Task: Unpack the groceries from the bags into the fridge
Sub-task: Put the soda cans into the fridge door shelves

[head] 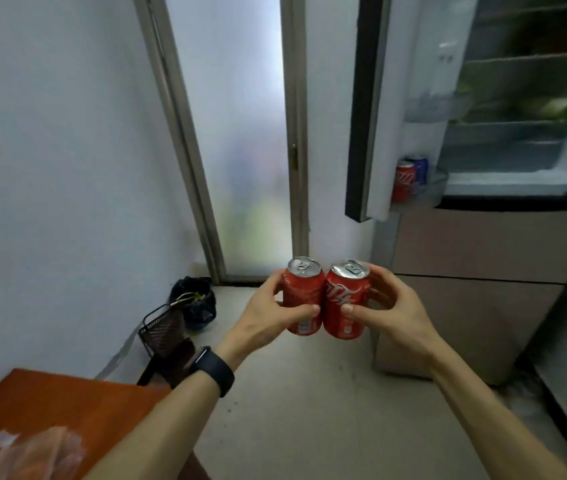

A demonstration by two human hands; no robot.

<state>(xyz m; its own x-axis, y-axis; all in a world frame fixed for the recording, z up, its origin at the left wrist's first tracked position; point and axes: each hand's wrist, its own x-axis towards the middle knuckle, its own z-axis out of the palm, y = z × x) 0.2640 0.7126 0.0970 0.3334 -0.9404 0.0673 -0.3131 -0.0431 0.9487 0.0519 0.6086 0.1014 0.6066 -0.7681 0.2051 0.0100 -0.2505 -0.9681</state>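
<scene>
My left hand grips an upright red cola can, and my right hand grips a second red cola can. The two cans touch side by side at chest height, in front of me. Up at the right the fridge stands with its door swung open. The door's lower bin holds a red can and a blue can. Blurred green produce lies on the fridge shelves. A clear plastic bag lies on the orange table at bottom left.
The orange table fills the lower left corner. On the floor by the wall sit a black mesh basket and a dark bag. A frosted glass door is straight ahead. Beige drawer fronts lie under the open fridge compartment.
</scene>
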